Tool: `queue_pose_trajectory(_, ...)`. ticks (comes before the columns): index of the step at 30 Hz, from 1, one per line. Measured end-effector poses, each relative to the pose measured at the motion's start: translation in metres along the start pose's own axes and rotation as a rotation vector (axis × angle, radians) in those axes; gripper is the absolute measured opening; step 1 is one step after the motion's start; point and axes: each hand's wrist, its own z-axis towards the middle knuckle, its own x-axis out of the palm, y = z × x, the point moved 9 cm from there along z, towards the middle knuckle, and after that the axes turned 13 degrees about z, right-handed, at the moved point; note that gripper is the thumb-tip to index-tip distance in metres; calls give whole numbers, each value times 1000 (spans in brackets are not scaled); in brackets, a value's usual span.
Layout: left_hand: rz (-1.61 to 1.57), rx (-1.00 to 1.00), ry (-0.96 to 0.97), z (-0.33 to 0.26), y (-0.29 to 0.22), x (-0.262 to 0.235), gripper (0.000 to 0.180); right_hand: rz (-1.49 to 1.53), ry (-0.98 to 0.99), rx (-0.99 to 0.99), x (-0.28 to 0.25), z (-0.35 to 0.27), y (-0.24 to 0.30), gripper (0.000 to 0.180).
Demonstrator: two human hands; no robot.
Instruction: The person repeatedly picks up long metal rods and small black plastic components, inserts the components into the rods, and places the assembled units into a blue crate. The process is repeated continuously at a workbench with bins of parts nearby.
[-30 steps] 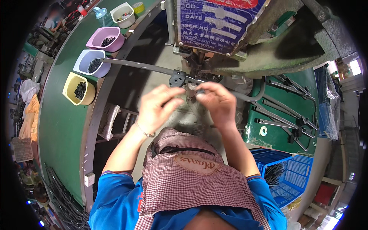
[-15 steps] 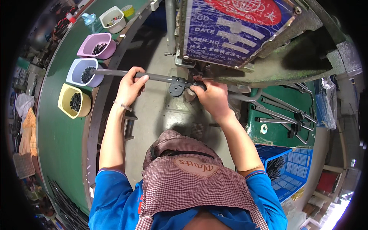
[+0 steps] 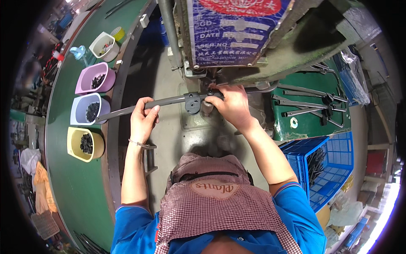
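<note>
My left hand (image 3: 143, 122) is closed around a long dark grey metal tube (image 3: 170, 100), with the thumb along its near side. The tube's left end overlaps the near edge of the blue bin in the picture. A black round plastic joint (image 3: 193, 104) sits on the tube between my hands. My right hand (image 3: 233, 106) is closed on the tube to the right of this joint, under the head of a press machine (image 3: 230, 73). Its thumb is at the top of a short metal post (image 3: 207, 108). Exactly what its fingertips press on is hidden.
On the green bench (image 3: 69, 186) stand a pink bin (image 3: 86, 78), a blue bin (image 3: 78, 111), a yellow bin (image 3: 75, 144) and a white bin (image 3: 101, 53), holding small parts. At right, several tube frames (image 3: 306, 103) lie on a green table (image 3: 283, 127) above a blue crate (image 3: 308, 186).
The whole view has shifted, so the bench bins appear lower and the machine farther left. The tube's left end has swung a little towards me. Both hands keep their hold.
</note>
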Motion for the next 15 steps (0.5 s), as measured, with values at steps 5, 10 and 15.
queue_pose_trajectory(5, 29, 30, -2, 6, -1, -1, 23, -277, 193, 160, -22, -16, -36, 55)
queue_pose_trajectory(10, 7, 6, 2, 8, -4, -2, 23, -278, 222, 134, -48, -21, -46, 41)
queue_pose_trajectory(15, -5, -1, -3, 9, 0, -2, 23, -281, 216, 58, -49, -19, -41, 41)
